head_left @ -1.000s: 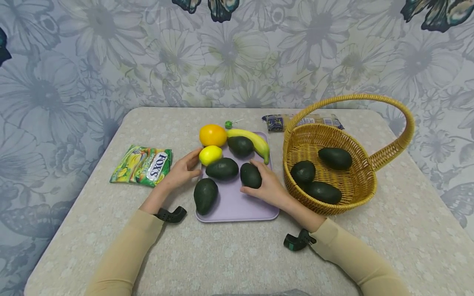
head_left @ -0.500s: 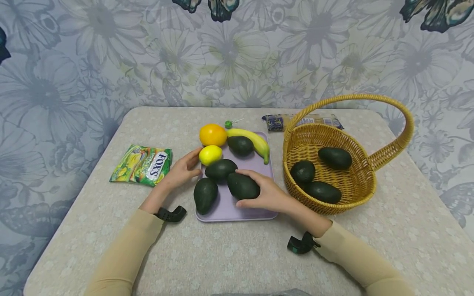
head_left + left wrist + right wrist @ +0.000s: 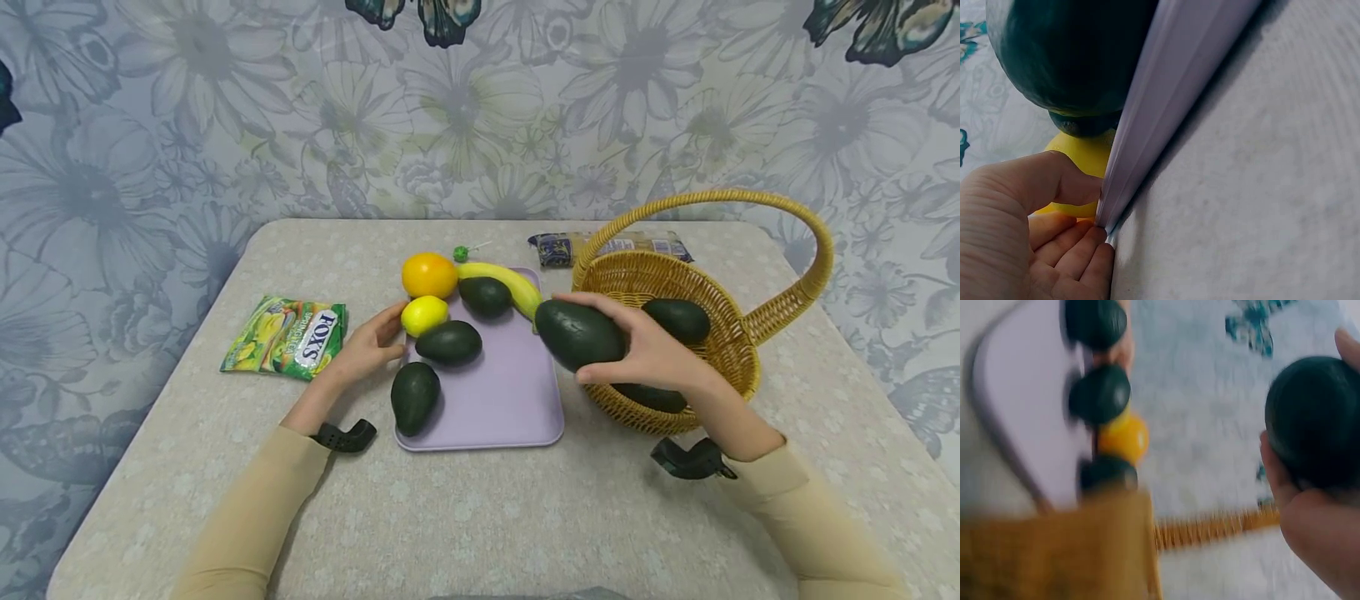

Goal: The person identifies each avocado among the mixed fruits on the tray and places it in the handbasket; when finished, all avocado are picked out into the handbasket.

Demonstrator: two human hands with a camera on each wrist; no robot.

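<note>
My right hand (image 3: 645, 354) grips a dark green avocado (image 3: 579, 335) in the air, between the tray and the front left of the wicker basket (image 3: 750, 367). The same avocado (image 3: 1313, 419) sits between thumb and fingers in the right wrist view. At the left rim of the lilac tray (image 3: 517, 417), my left hand (image 3: 369, 348) rests with relaxed fingers, close to a lemon (image 3: 425, 317). The left wrist view has its thumb touching the tray rim (image 3: 1141, 125). Three avocados lie on the tray: one in front (image 3: 415, 398), one mid-left (image 3: 450, 343), one behind (image 3: 484, 297).
An orange (image 3: 429, 276) and a banana (image 3: 517, 287) are at the tray's back. Avocados (image 3: 677, 320) lie in the basket, partly hidden by my right hand; its tall handle (image 3: 806, 250) arches above. Also here: a FOX'S bag (image 3: 287, 336), a lollipop (image 3: 462, 253), a long packet (image 3: 555, 250).
My right hand has lifted the avocado off the tray and carried it right toward the basket. My left hand stays at the tray's left rim.
</note>
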